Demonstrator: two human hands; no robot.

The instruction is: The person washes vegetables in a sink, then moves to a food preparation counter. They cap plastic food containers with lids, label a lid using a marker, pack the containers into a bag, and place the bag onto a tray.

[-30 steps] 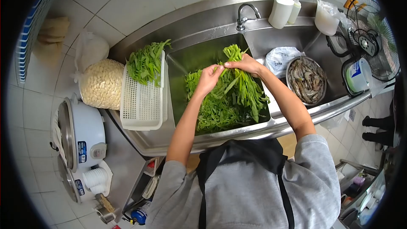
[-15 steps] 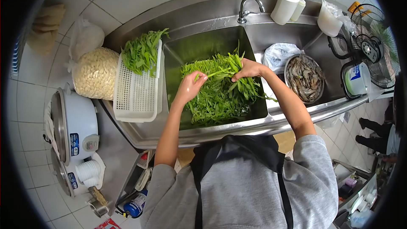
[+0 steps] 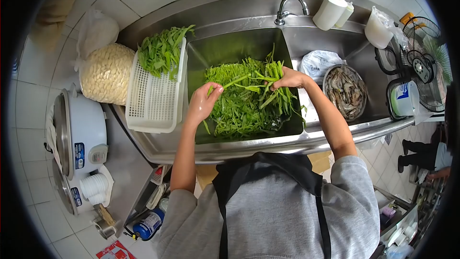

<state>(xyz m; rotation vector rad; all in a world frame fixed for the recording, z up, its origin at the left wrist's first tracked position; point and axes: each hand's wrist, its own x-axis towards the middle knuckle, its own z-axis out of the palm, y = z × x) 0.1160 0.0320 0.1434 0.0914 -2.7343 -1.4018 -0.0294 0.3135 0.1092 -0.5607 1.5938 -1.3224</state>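
Over the left sink basin (image 3: 199, 52), my right hand (image 3: 290, 78) is closed round a bunch of water spinach (image 3: 274, 77), its leaves hanging down from the fist. My left hand (image 3: 203, 103) pinches one long green stem (image 3: 235, 80) that stretches across from the bunch. A leafy end trails below the left fingers. Beneath both hands, more water spinach (image 3: 237, 115) fills the basin, with cut stems lined up at the back and loose leaves in front. Left of the basin, a white perforated basket (image 3: 153, 108) carries a heap of leafy greens (image 3: 165, 50) at its far end.
The right basin has a bowl of shrimp (image 3: 345, 93) and a white plastic bag (image 3: 318, 64). Behind are a faucet (image 3: 287, 12) and a pump bottle (image 3: 330, 9). A bag of pale beans (image 3: 106, 74) and a rice cooker (image 3: 88, 127) stand left. Another person (image 3: 424, 156) is at far right.
My left hand has moved left and slightly down, drawing the stem out farther from the bunch. My right hand has shifted a little right and still grips the bunch.
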